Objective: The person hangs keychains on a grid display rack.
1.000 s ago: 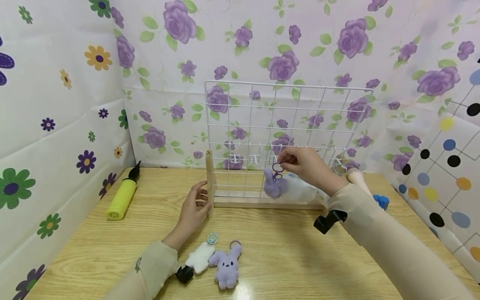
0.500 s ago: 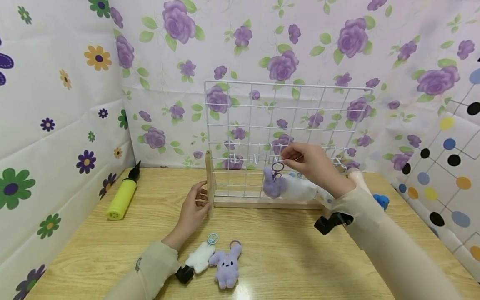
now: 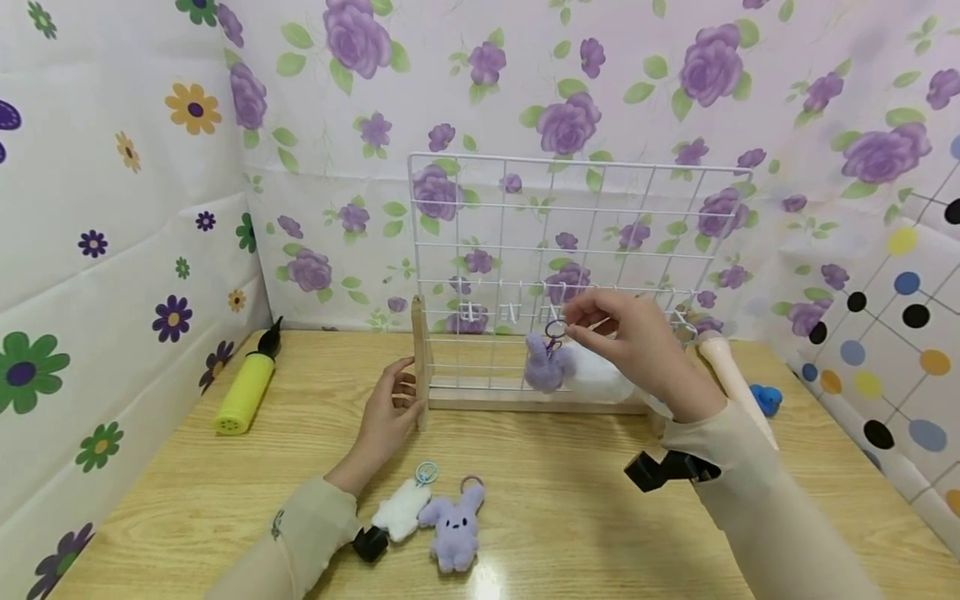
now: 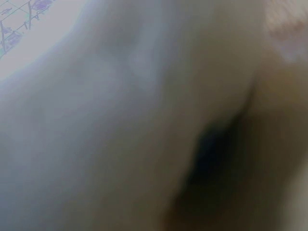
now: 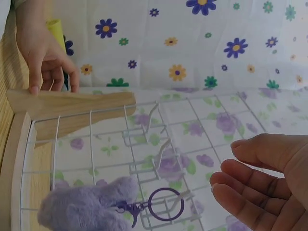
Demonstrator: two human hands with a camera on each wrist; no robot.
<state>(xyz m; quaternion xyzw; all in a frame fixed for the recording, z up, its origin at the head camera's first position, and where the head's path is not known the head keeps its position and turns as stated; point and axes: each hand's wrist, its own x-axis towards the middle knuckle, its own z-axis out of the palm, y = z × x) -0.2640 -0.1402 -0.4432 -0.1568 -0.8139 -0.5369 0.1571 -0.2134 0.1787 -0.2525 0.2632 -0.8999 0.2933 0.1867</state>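
A purple bunny plush keychain (image 3: 546,367) hangs low on the front of a white wire grid rack (image 3: 581,161). In the right wrist view its purple ring (image 5: 183,204) is looped over a hook. My right hand (image 3: 637,337) is beside that ring, and the right wrist view shows a gap between it and the bent fingers, which hold nothing. Partly behind this hand hangs a white plush (image 3: 600,377). My left hand (image 3: 386,408) rests its thumb and fingers against the rack's wooden left end (image 3: 420,358). Blurred sleeve and skin fill most of the left wrist view.
In front of the rack lie a white plush keychain (image 3: 402,510) with a light blue ring and another purple bunny plush (image 3: 455,532). A yellow hand pump (image 3: 246,392) is at the left. On the right are a pale rod (image 3: 731,379) and a small blue toy (image 3: 767,398).
My right hand has let go of the purple ring it was pinching and come slightly away from it. The bunny stays hanging. My left hand stays at the rack's end.
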